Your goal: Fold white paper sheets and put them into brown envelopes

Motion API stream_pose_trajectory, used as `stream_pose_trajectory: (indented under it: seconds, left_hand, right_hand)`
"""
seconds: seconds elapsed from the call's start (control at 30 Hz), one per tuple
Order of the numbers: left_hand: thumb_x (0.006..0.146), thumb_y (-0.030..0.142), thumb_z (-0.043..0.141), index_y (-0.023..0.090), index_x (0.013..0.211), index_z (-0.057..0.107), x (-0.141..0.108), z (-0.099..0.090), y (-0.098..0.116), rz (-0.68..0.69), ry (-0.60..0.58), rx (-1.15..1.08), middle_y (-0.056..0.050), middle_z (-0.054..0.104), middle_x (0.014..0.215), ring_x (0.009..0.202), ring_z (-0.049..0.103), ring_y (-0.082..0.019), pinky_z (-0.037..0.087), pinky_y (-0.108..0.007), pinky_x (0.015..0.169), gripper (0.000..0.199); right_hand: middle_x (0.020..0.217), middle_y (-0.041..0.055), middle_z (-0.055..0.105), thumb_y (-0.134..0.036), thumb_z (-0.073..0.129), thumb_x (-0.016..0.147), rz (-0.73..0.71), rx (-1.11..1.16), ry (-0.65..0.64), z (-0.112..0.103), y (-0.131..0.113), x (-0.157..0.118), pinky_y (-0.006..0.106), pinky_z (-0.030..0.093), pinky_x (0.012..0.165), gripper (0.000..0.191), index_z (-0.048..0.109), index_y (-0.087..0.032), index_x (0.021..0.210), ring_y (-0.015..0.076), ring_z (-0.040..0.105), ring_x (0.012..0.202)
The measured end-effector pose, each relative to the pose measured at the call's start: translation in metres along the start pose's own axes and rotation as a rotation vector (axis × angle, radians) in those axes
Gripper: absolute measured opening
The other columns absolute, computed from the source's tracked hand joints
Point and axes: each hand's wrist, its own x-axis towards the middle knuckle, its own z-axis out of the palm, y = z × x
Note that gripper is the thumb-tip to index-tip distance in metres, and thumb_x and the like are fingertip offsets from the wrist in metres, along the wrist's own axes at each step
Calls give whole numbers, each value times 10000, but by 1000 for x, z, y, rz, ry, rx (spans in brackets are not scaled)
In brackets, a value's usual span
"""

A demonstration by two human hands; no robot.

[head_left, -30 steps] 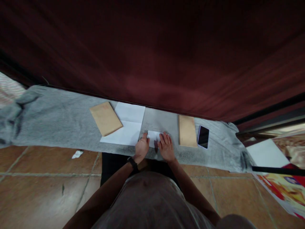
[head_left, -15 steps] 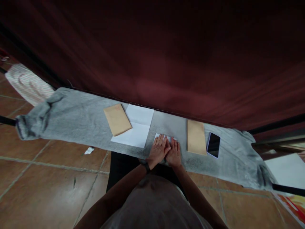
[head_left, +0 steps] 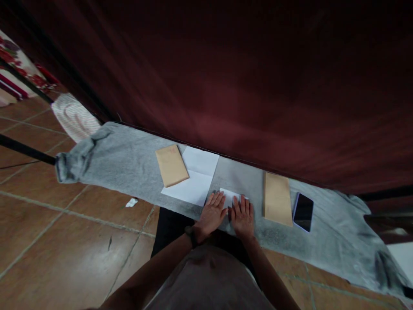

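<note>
L hand (head_left: 211, 217) at L edge of slip (head_left: 228, 197), fingers straight, near tog.; R hand (head_left: 242, 220) on its R end, fingers slightly spread. Sheet (head_left: 200, 186) L of slip; phone (head_left: 303, 212) well R.

The left hand (head_left: 212, 214) and right hand (head_left: 242, 218) partly hide a small white paper (head_left: 229, 196). At ten o'clock from them, a kraft-paper packet (head_left: 172, 165) covers one side of a creased white sheet (head_left: 200, 184). The frame cuts off a red-flowered cloth (head_left: 19, 62) at ten o'clock and a white panel (head_left: 403, 255) at four.

small white paper (head_left: 229, 198) — lying flat, partly covered; it rests on grey cloth (head_left: 129, 159)
</note>
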Motion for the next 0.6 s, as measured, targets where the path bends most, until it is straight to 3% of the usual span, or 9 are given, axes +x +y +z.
stream_pose_trajectory:
  seconds: [0.1, 0.23, 0.33, 0.47, 0.6]
  left_hand:
    - [1026, 347, 388, 169, 1537, 369, -1, -28, -46, -156, 125, 18, -136, 373, 1621, 1540, 250, -275, 249, -524, 1245, 542]
    - [1006, 385, 422, 124, 1522, 361, -2, -62, -139, -665, 348, 0, -221, 382, 1588, 1486, 346, -345, 348, -546, 1168, 582]
    - [959, 446, 508, 24, 1479, 384, -5, -74, -192, -1018, 277, -14, -294, 530, 1407, 1318, 510, -415, 418, -553, 1069, 681]
    - [903, 492, 589, 10, 1422, 437, -11, -74, -213, -1043, 134, 43, -290, 581, 1288, 1226, 537, -423, 424, -507, 1008, 724]
    - [896, 480, 598, 91, 1288, 564, -12, -71, -212, -1019, 139, 46, -246, 613, 1230, 1171, 562, -399, 439, -473, 943, 553]
  right_hand:
    - [1621, 175, 349, -407, 400, 1037, 13, -6, 24, 4, 0, -1, 609, 314, 1139, 543, 437, -195, 1536, 375, 322, 1482]
    - [1620, 170, 353, -413, 384, 1042, 19, -33, 20, 8, 0, -2, 589, 308, 1147, 538, 444, -197, 1532, 370, 338, 1473]
    - [1615, 170, 363, -419, 385, 1042, 14, -37, 18, 8, 0, -2, 586, 310, 1146, 539, 447, -197, 1530, 368, 348, 1467]
    - [1618, 175, 355, -421, 387, 1043, 14, -40, 7, 6, 0, -2, 585, 312, 1146, 538, 455, -188, 1524, 371, 339, 1474]
    - [1623, 174, 345, -420, 392, 1044, 16, -51, -2, 6, 0, -2, 579, 303, 1153, 538, 455, -185, 1523, 368, 339, 1473]
